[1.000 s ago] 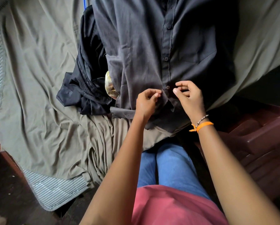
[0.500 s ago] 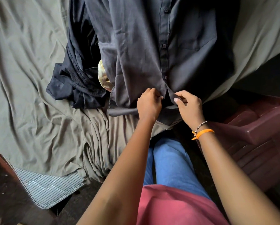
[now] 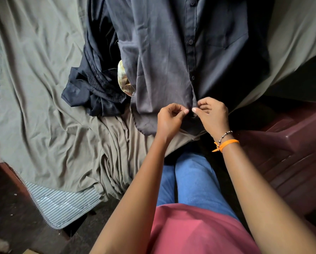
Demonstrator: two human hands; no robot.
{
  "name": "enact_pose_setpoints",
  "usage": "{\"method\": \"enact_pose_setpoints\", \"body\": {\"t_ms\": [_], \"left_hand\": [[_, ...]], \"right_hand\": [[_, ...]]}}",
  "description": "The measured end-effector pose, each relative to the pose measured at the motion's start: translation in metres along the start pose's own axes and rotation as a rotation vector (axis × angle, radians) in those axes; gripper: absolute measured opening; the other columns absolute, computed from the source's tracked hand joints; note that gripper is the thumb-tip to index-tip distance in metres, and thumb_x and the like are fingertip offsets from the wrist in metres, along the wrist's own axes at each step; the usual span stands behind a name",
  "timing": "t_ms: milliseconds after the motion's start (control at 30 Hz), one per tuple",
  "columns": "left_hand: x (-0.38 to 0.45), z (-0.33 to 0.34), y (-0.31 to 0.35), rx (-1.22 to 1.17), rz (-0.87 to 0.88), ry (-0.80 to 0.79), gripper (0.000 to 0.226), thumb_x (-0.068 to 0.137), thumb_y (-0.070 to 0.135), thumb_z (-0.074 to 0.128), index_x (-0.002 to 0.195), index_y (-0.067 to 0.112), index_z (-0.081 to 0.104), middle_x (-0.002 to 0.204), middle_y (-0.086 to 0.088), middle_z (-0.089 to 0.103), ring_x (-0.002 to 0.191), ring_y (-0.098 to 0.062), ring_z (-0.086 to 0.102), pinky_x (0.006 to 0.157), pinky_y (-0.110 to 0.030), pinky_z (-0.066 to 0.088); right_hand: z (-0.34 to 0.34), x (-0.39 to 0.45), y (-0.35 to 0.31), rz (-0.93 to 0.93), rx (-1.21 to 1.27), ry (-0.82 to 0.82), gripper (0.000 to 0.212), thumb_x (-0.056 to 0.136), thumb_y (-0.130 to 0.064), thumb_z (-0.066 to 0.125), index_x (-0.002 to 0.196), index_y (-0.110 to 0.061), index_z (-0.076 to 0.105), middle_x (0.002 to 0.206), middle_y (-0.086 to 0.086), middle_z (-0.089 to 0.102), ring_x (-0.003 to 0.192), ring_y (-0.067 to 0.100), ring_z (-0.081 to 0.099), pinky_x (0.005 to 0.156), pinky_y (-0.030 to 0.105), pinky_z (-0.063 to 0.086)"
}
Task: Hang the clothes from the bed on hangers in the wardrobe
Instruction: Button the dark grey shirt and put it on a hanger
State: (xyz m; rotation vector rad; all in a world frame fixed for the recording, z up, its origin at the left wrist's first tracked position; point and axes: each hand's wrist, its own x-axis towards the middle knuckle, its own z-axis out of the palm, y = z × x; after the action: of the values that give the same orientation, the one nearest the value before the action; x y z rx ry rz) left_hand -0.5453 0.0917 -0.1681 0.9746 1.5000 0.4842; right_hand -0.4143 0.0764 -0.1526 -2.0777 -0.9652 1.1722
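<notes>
Rumpled bedsheet (image 3: 43, 107); hands (image 3: 191, 113) pinch woven shirt (image 3: 162, 61).

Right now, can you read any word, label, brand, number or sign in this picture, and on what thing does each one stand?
None: no text can be read.
The dark shirt, pinched at its placket by the left hand and right hand, shows only plain buttons.
The orange wristband is blank.
The striped mattress bears only stripes.

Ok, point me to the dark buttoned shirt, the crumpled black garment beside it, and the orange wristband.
dark buttoned shirt (image 3: 159, 57), head view, on its front panel left of the button strip.
crumpled black garment (image 3: 96, 92), head view, on its bunched middle.
orange wristband (image 3: 226, 143), head view, on the band across the right wrist.
</notes>
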Motion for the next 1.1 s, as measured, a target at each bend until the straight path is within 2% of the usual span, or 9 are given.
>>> {"method": "enact_pose_setpoints", "body": {"t_ms": [67, 200, 333, 400, 500, 567, 733, 900, 1100], "left_hand": [[-0.002, -0.001, 0.0, -0.005, 0.009, -0.001, 0.013, 0.083, 0.007, 0.067, 0.073, 0.014, 0.066, 0.073, -0.004, 0.067, 0.071, -0.015, 0.06, 0.075, -0.035, 0.05], [-0.005, -0.004, 0.003, 0.016, 0.034, -0.007, 0.008, 0.084, 0.008, 0.068, 0.076, 0.01, 0.068, 0.073, -0.004, 0.068, 0.071, -0.015, 0.062, 0.077, -0.039, 0.053], [-0.009, -0.004, 0.007, 0.006, 0.053, -0.023, 0.007, 0.085, 0.007, 0.066, 0.078, 0.007, 0.069, 0.072, -0.002, 0.068, 0.069, -0.012, 0.061, 0.074, -0.033, 0.051], [-0.01, -0.003, 0.009, -0.003, 0.051, -0.019, 0.009, 0.085, 0.006, 0.066, 0.077, 0.008, 0.069, 0.069, 0.001, 0.066, 0.066, -0.008, 0.059, 0.07, -0.026, 0.049], [-0.009, -0.002, 0.008, 0.006, 0.036, -0.011, 0.013, 0.086, 0.008, 0.065, 0.074, 0.013, 0.067, 0.066, 0.003, 0.064, 0.063, -0.007, 0.056, 0.067, -0.026, 0.045], [-0.008, -0.002, 0.009, 0.031, 0.032, -0.012, 0.014, 0.086, 0.009, 0.065, 0.073, 0.014, 0.067, 0.064, 0.004, 0.064, 0.062, -0.008, 0.056, 0.067, -0.028, 0.046], [-0.003, -0.008, 0.013, 0.07, 0.015, -0.073, 0.015, 0.083, 0.009, 0.068, 0.07, 0.015, 0.069, 0.061, 0.001, 0.064, 0.057, -0.006, 0.055, 0.065, -0.028, 0.046], [0.0, -0.014, 0.018, 0.063, 0.02, -0.098, 0.019, 0.083, 0.002, 0.066, 0.071, 0.015, 0.071, 0.069, -0.004, 0.069, 0.07, -0.013, 0.061, 0.075, -0.032, 0.052], [-0.001, -0.015, 0.018, -0.018, -0.07, -0.073, 0.026, 0.085, 0.003, 0.063, 0.065, 0.018, 0.068, 0.057, 0.002, 0.062, 0.061, -0.01, 0.055, 0.07, -0.028, 0.047]], "right_hand": [[0.0, -0.005, -0.002, -0.02, 0.022, 0.003, 0.01, 0.078, 0.0, 0.069, 0.083, -0.008, 0.065, 0.069, -0.004, 0.06, 0.057, -0.012, 0.056, 0.059, 0.005, 0.045], [0.001, -0.016, -0.006, -0.066, 0.066, 0.057, 0.014, 0.077, 0.003, 0.067, 0.081, -0.011, 0.064, 0.068, -0.006, 0.06, 0.057, -0.011, 0.055, 0.059, 0.006, 0.045], [0.004, -0.023, -0.007, -0.062, 0.104, 0.073, 0.012, 0.076, 0.003, 0.069, 0.085, -0.005, 0.068, 0.071, -0.004, 0.061, 0.059, -0.012, 0.057, 0.061, 0.007, 0.047], [0.005, -0.025, -0.008, -0.068, 0.128, 0.076, 0.013, 0.076, 0.004, 0.069, 0.084, -0.007, 0.068, 0.07, -0.007, 0.061, 0.059, -0.012, 0.058, 0.062, 0.007, 0.047], [0.004, -0.028, -0.008, -0.071, 0.15, 0.069, 0.015, 0.076, 0.004, 0.069, 0.085, -0.009, 0.068, 0.071, -0.009, 0.062, 0.06, -0.011, 0.059, 0.063, 0.008, 0.048], [0.005, -0.028, -0.006, -0.061, 0.158, 0.067, 0.012, 0.078, 0.002, 0.067, 0.087, -0.006, 0.07, 0.073, -0.005, 0.065, 0.062, -0.007, 0.061, 0.065, 0.01, 0.05], [0.004, -0.026, -0.003, -0.027, 0.228, 0.05, 0.013, 0.081, 0.003, 0.063, 0.089, -0.003, 0.072, 0.082, 0.012, 0.07, 0.076, 0.017, 0.066, 0.077, 0.028, 0.055], [0.008, -0.024, -0.009, -0.029, 0.233, 0.042, 0.012, 0.074, -0.001, 0.073, 0.081, -0.009, 0.069, 0.073, 0.002, 0.067, 0.066, 0.004, 0.062, 0.07, 0.018, 0.053], [0.016, -0.027, -0.014, -0.064, 0.213, 0.099, 0.012, 0.075, 0.0, 0.072, 0.08, -0.007, 0.065, 0.068, -0.006, 0.06, 0.056, -0.007, 0.055, 0.062, 0.009, 0.046]]}}
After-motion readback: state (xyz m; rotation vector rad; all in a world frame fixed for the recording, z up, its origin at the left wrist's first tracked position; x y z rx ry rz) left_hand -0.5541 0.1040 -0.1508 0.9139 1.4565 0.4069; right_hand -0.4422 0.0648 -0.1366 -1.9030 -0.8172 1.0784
